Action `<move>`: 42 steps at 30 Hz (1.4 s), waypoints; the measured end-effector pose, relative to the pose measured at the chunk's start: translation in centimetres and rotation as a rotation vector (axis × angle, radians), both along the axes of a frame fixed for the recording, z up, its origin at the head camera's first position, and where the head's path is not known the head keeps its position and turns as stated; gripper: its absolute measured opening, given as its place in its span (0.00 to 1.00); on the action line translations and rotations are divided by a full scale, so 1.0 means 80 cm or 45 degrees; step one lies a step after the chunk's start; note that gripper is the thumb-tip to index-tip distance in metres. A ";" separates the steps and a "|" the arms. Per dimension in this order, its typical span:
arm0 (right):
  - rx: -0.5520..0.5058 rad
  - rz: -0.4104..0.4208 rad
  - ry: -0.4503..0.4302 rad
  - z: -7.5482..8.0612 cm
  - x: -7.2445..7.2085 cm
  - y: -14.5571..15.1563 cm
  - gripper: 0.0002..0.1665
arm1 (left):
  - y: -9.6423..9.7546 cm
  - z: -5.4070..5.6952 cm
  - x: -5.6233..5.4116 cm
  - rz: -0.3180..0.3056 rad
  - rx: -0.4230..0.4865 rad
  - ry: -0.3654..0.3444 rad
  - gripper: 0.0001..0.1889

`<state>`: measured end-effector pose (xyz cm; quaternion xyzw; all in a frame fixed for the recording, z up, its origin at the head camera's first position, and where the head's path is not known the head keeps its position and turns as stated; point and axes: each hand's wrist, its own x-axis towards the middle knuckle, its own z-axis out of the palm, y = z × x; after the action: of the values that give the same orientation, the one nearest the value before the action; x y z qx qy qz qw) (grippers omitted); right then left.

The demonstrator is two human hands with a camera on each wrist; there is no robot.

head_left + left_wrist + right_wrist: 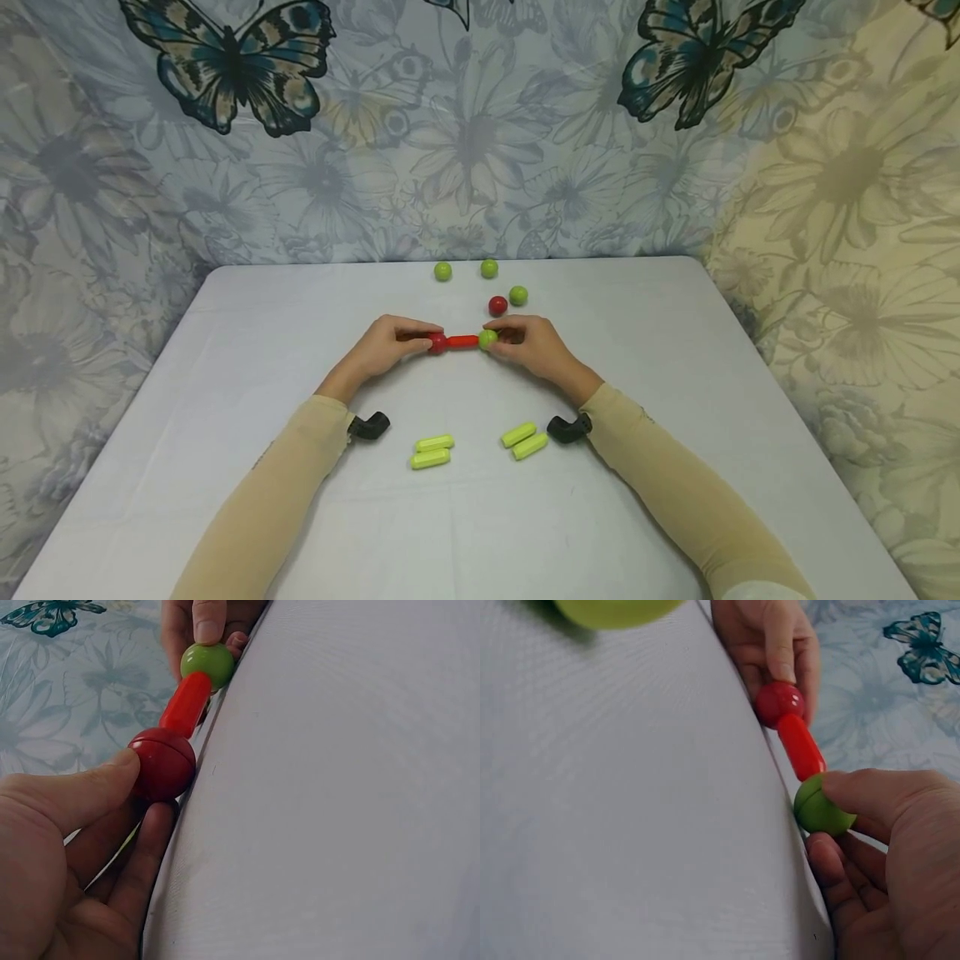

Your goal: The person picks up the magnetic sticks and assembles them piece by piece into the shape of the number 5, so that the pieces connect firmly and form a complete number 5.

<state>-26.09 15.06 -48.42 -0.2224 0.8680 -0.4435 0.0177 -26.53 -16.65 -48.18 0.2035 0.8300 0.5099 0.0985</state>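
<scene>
My beige left sleeve (258, 504) and beige right sleeve (686, 487) are coming in lowest and nearest, slanting from about 7 and 5 o'clock across the white tabletop (667, 350). Black curved fittings, one (370, 426) at my left wrist and one (569, 428) at my right, are jutting inward.

Ahead of them I am holding a short row near the middle: a red rod (462, 341) is lying crosswise, its ends meeting a ball on each side. With my left hand (384, 343) I am gripping the glossy red ball (163, 764) at the rod's 9 o'clock, thumb on one side and fingers on the other; a groove is running around it. With my right hand (538, 343) I am pinching the green ball (822, 807) at its 3 o'clock in the same way. Whether the row is resting on the tabletop I cannot tell.

Taking the rod as the clock's centre, a loose red ball (498, 306) is sitting between 1 and 2 o'clock, with a green ball (518, 295) just beyond it near 2. Two more green balls are standing near the far edge, one (489, 268) near 1 and one (443, 272) between 11 and 12. Closer to me, two yellow-green rods (431, 459) are lying side by side between 6 and 7, and another yellow-green pair (530, 447) is slanting at 5. Behind everything, a floral backdrop (472, 167) is showing dark-winged butterflies.
</scene>
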 end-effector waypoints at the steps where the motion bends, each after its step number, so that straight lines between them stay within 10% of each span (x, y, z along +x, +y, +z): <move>1: 0.007 0.006 -0.003 0.001 0.000 0.002 0.20 | 0.001 -0.002 0.000 -0.003 0.004 -0.002 0.16; 23: 0.153 0.259 0.031 0.099 0.051 0.055 0.13 | 0.005 -0.002 0.003 -0.008 0.004 -0.034 0.16; 32: 0.267 0.456 -0.002 0.092 0.098 0.056 0.11 | 0.003 -0.001 0.005 -0.002 0.006 -0.070 0.16; 42: 0.355 0.538 -0.048 0.083 0.109 0.049 0.12 | -0.005 0.001 0.000 0.007 -0.010 -0.020 0.16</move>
<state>-17.39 18.99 -41.74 -0.3860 0.8546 -0.3099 0.1570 -26.52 -17.03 -48.11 0.1967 0.8318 0.5084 0.1042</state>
